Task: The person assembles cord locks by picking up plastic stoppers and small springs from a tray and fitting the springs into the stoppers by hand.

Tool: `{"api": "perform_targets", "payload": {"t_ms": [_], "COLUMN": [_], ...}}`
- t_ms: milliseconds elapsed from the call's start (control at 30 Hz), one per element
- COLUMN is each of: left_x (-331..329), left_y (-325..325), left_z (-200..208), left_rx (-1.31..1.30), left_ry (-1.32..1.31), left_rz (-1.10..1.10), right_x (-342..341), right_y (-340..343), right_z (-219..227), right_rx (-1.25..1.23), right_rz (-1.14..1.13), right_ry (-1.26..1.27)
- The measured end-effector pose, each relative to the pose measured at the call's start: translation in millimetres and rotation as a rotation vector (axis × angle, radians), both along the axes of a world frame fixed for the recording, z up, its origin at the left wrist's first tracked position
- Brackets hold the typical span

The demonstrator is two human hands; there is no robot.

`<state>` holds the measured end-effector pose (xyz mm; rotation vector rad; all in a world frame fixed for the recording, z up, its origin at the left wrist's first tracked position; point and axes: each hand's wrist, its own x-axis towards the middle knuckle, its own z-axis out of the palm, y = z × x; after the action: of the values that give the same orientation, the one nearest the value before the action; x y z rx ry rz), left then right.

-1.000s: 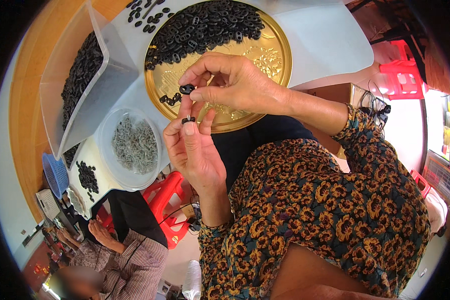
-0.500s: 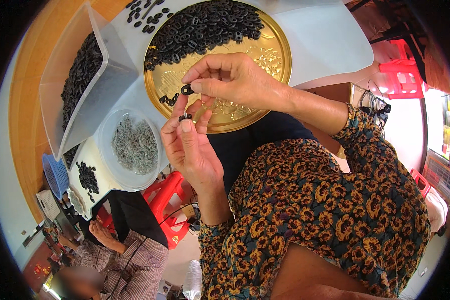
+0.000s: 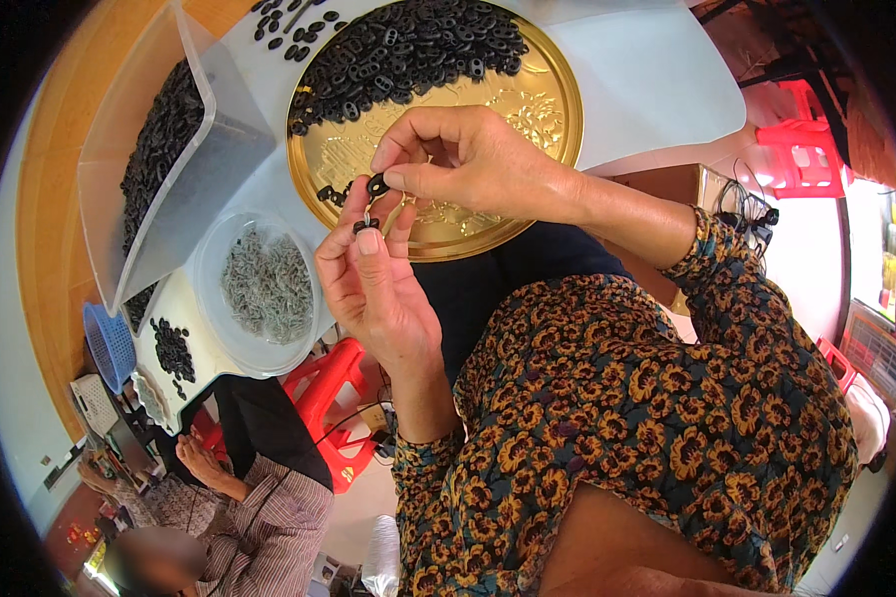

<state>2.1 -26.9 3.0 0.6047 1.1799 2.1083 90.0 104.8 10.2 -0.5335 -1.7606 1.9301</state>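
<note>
My right hand [image 3: 473, 164] pinches a small black oval piece with a hole [image 3: 377, 186] between thumb and forefinger. Just below it, my left hand [image 3: 376, 298] has its thumb and fingers closed on another small black part [image 3: 365, 226], from which a thin, shiny metal bit sticks up. The two pieces are very close together; whether they touch I cannot tell. Both hands are over the near left side of a round gold tray [image 3: 572, 119]. Heaped on the tray's far side are many black oval pieces with holes [image 3: 398, 60], and a few lie near my left fingertips.
Left of the tray, a clear bin [image 3: 234, 149] full of black parts lies tilted. Nearer is a round clear tub [image 3: 309, 289] of small metal springs, beside loose black pieces [image 3: 173, 348] and a blue basket [image 3: 110, 348]. A person [image 3: 269, 507] sits at lower left by a red stool [image 3: 334, 398].
My right hand has come slightly down with the oval piece, closer to the part in my left hand. My left hand has tilted and risen a little.
</note>
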Motion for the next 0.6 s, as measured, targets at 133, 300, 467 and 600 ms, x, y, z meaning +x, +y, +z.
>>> {"api": "perform_targets", "payload": {"t_ms": [133,300,467,600], "left_x": [0.1,2.4,3.5,4.0], "left_y": [0.0,0.2,-0.6,0.4], "left_z": [-0.4,0.9,1.1,0.2], "left_rx": [0.027,0.063,0.105,0.114], "left_ry": [-0.011,0.056,0.186,0.195], "left_rz": [0.001,-0.008,0.011,0.025], "right_x": [1.6,3.0,6.7,8.0], "right_y": [-1.6,-3.2,-3.9,-4.5], "right_z": [0.5,-1.8,0.4,0.4], "right_rx": [0.066,0.001,-0.082,-0.07], "right_rz": [-0.009,-0.035,0.004,0.051], "right_ry": [0.011,0.084,0.092,0.05]}}
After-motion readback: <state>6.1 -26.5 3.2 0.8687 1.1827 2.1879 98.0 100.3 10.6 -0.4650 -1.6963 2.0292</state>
